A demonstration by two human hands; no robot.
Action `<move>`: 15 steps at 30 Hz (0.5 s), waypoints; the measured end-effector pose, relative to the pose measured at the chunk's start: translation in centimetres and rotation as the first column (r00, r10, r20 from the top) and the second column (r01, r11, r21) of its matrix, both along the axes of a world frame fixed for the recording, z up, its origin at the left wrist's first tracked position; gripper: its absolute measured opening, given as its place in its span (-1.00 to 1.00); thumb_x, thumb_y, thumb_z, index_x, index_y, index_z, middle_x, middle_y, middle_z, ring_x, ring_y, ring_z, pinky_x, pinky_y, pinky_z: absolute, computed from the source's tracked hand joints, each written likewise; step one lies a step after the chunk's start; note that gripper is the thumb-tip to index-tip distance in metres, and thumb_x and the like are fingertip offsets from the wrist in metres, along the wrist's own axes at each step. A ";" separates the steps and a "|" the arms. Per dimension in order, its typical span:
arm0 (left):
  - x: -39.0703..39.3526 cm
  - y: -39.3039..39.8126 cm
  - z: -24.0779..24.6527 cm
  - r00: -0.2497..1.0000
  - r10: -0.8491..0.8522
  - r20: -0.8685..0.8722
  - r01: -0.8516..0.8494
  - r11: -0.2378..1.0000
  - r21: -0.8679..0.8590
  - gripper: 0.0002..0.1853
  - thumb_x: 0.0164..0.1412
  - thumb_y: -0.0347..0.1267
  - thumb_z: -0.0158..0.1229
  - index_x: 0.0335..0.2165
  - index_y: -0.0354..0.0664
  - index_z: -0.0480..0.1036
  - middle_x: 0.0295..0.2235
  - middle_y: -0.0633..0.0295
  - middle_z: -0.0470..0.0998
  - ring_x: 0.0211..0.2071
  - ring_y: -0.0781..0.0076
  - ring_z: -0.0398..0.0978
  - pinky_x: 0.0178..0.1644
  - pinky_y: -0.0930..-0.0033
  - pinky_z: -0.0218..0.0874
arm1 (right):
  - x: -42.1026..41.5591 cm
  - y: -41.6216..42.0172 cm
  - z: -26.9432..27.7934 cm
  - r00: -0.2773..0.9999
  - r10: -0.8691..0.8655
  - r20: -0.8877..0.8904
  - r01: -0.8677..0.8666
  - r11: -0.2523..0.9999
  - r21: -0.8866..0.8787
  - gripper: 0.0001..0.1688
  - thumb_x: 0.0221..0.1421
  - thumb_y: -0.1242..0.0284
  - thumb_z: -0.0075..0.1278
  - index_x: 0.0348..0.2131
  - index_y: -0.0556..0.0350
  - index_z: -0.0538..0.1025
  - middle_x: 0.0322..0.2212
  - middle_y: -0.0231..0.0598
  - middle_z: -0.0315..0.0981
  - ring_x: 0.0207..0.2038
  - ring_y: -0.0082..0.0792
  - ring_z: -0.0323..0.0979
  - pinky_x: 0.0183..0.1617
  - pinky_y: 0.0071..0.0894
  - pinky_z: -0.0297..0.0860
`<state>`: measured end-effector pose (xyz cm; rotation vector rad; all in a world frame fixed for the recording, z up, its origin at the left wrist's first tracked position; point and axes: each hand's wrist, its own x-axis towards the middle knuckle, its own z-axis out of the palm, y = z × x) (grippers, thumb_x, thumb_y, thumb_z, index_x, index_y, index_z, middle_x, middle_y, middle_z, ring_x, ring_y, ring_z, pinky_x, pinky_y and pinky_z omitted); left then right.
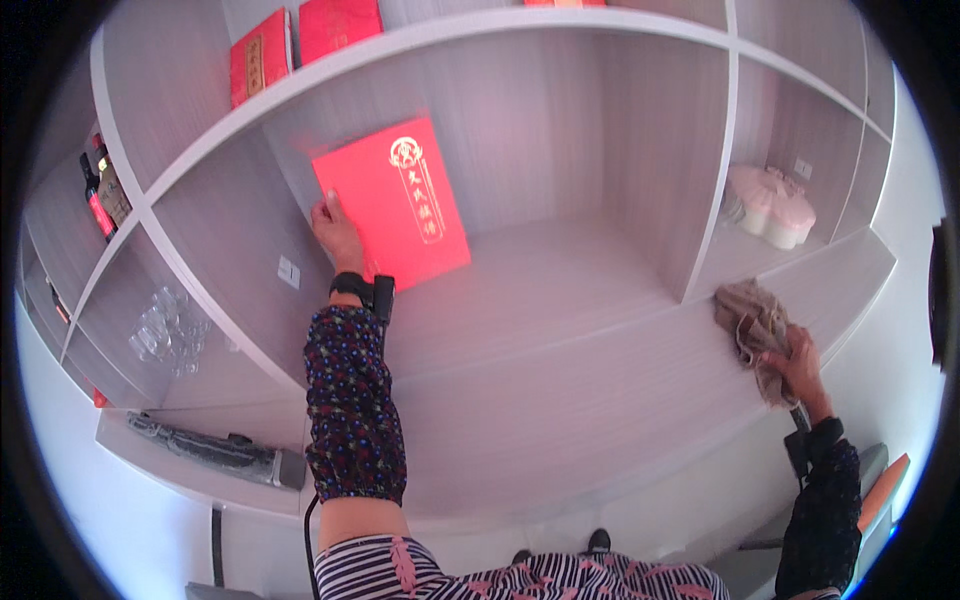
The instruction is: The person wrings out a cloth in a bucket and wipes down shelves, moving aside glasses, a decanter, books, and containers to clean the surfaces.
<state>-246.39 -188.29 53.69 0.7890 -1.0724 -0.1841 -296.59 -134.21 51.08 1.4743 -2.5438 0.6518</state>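
Observation:
My left hand (337,231) grips the left edge of a large red book or flat case (397,217) that bears gold writing and an emblem. The red piece stands tilted in the left part of the wide middle compartment; whether its lower edge rests on the shelf I cannot tell. Far to the right, my right hand (799,366) is closed on a crumpled brown cloth (754,319). Part of that cloth lies over the counter surface (570,397), near the foot of the right divider.
Red books (259,56) stand on the shelf above. At right sits a pink-and-white flower-shaped box (772,206). On the left are bottles (101,187), clear glassware (171,330) and a plastic-wrapped dark long object (206,450). A white wall socket (289,271) is on the left panel.

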 end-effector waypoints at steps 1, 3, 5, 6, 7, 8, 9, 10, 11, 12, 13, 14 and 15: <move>0.0 0.0 0.0 0.999 0.037 -0.005 -0.037 0.999 0.000 -0.55 0.19 -0.12 0.02 -0.40 -0.42 0.38 -0.49 0.12 0.46 -0.47 0.38 0.34 -0.31 0.31 0.22 | -0.3 -0.3 -0.6 0.999 0.052 -0.014 -0.053 0.997 -0.064 -0.33 -0.29 0.20 0.21 -0.16 0.18 0.46 -0.22 -0.06 0.41 -0.10 0.01 0.27 0.00 -0.13 0.21; -1.1 0.0 -0.1 0.998 0.056 -0.025 -0.056 0.998 -0.003 -0.55 0.20 -0.12 0.02 -0.41 -0.40 0.37 -0.50 0.12 0.46 -0.47 0.39 0.34 -0.31 0.32 0.23 | -1.0 -0.1 -1.3 0.995 0.092 -0.049 -0.097 0.988 -0.118 -0.30 -0.30 0.15 0.21 -0.15 0.18 0.45 -0.21 -0.08 0.40 -0.09 0.00 0.27 0.02 -0.12 0.20; -1.1 0.1 -0.1 0.998 0.046 -0.032 -0.046 0.999 0.002 -0.55 0.21 -0.10 0.00 -0.41 -0.38 0.36 -0.52 0.13 0.45 -0.48 0.42 0.34 -0.33 0.34 0.23 | -0.8 0.0 -1.4 0.993 0.099 -0.061 -0.105 0.990 -0.094 -0.27 -0.31 0.12 0.21 -0.15 0.18 0.45 -0.19 -0.10 0.39 -0.08 -0.01 0.27 0.02 -0.12 0.20; -1.1 -0.1 0.3 0.998 0.059 -0.012 -0.059 0.998 0.020 -0.53 0.22 -0.08 -0.03 -0.38 -0.38 0.36 -0.49 0.08 0.46 -0.45 0.35 0.37 -0.30 0.31 0.23 | -0.5 -0.1 -1.1 0.994 0.088 -0.067 -0.093 0.993 -0.072 -0.25 -0.31 0.10 0.21 -0.14 0.18 0.45 -0.18 -0.11 0.38 -0.07 -0.02 0.26 0.02 -0.12 0.19; -0.7 -0.2 0.2 0.997 0.075 0.017 -0.076 0.996 0.049 -0.51 0.22 -0.06 -0.06 -0.36 -0.38 0.36 -0.46 0.04 0.47 -0.42 0.29 0.39 -0.27 0.28 0.24 | 0.0 -0.3 -1.0 0.995 0.080 -0.064 -0.083 0.996 -0.039 -0.23 -0.32 0.08 0.21 -0.13 0.18 0.44 -0.16 -0.11 0.37 -0.06 -0.02 0.26 0.03 -0.12 0.19; -0.3 -0.2 0.0 0.995 0.091 0.047 -0.095 0.993 0.077 -0.49 0.23 -0.04 -0.09 -0.33 -0.37 0.36 -0.42 0.00 0.48 -0.39 0.22 0.42 -0.24 0.24 0.24 | 0.4 -0.5 -1.0 0.995 0.073 -0.061 -0.073 0.997 -0.005 -0.22 -0.32 0.06 0.21 -0.13 0.18 0.44 -0.14 -0.11 0.36 -0.05 -0.03 0.25 0.03 -0.12 0.19; -0.2 -0.6 0.3 0.989 0.130 0.069 -0.136 0.986 0.095 -0.48 0.23 -0.02 -0.11 -0.30 -0.37 0.35 -0.40 -0.04 0.47 -0.35 0.14 0.42 -0.22 0.20 0.23 | 0.6 -0.6 -1.1 0.993 0.079 -0.087 -0.080 0.997 -0.004 -0.16 -0.34 -0.01 0.20 -0.11 0.17 0.43 -0.12 -0.07 0.33 -0.04 -0.01 0.23 0.03 -0.12 0.17; 0.4 -0.7 0.3 0.981 0.169 0.091 -0.179 0.978 0.111 -0.46 0.23 0.00 -0.14 -0.28 -0.36 0.35 -0.37 -0.07 0.47 -0.32 0.05 0.42 -0.20 0.16 0.22 | 1.0 -1.1 -1.1 0.987 0.121 -0.109 -0.123 0.992 -0.006 -0.15 -0.33 -0.03 0.19 -0.11 0.16 0.43 -0.12 -0.05 0.33 -0.04 0.00 0.23 0.04 -0.10 0.16; 1.3 -0.6 0.2 0.971 0.209 0.115 -0.223 0.967 0.126 -0.44 0.23 0.02 -0.16 -0.25 -0.36 0.34 -0.34 -0.10 0.46 -0.29 -0.03 0.42 -0.18 0.12 0.21 | 1.7 -1.8 -1.3 0.978 0.163 -0.130 -0.166 0.986 -0.008 -0.14 -0.33 -0.06 0.18 -0.11 0.16 0.43 -0.12 -0.03 0.32 -0.04 0.00 0.23 0.04 -0.09 0.16; 0.4 -0.4 0.2 0.984 0.131 0.123 -0.150 0.976 0.156 -0.42 0.23 0.04 -0.20 -0.21 -0.35 0.32 -0.30 -0.14 0.44 -0.24 -0.10 0.39 -0.15 0.08 0.19 | 2.3 -1.6 -1.1 0.973 0.166 -0.163 -0.170 0.985 -0.010 -0.13 -0.32 -0.08 0.17 -0.11 0.16 0.43 -0.12 -0.02 0.32 -0.04 0.01 0.23 0.04 -0.07 0.15; -1.0 0.1 -0.3 0.990 0.041 0.134 -0.066 0.980 0.189 -0.40 0.23 0.05 -0.23 -0.17 -0.34 0.30 -0.25 -0.17 0.43 -0.19 -0.17 0.37 -0.11 0.04 0.17 | 2.0 -1.4 -1.8 0.957 0.219 -0.188 -0.218 0.976 0.024 -0.12 -0.30 -0.11 0.15 -0.11 0.15 0.43 -0.11 -0.01 0.32 -0.03 0.02 0.22 0.04 -0.06 0.15; -1.8 0.4 -0.2 0.986 0.049 0.157 -0.086 0.968 0.237 -0.40 0.23 0.04 -0.22 -0.15 -0.34 0.29 -0.24 -0.17 0.42 -0.18 -0.15 0.36 -0.08 0.06 0.15 | 2.1 -1.5 -2.0 0.936 0.279 -0.214 -0.273 0.960 0.059 -0.12 -0.29 -0.14 0.13 -0.11 0.14 0.42 -0.11 0.01 0.31 -0.02 0.02 0.22 0.04 -0.04 0.15; -3.6 0.1 -0.9 0.985 0.035 0.172 -0.085 0.952 0.293 -0.41 0.24 0.03 -0.21 -0.13 -0.34 0.28 -0.22 -0.17 0.41 -0.17 -0.13 0.35 -0.05 0.08 0.14 | 3.2 -1.0 -1.1 0.910 0.324 -0.260 -0.313 0.946 0.086 -0.13 -0.26 -0.15 0.10 -0.11 0.12 0.43 -0.10 0.00 0.31 -0.01 0.01 0.22 0.03 -0.04 0.15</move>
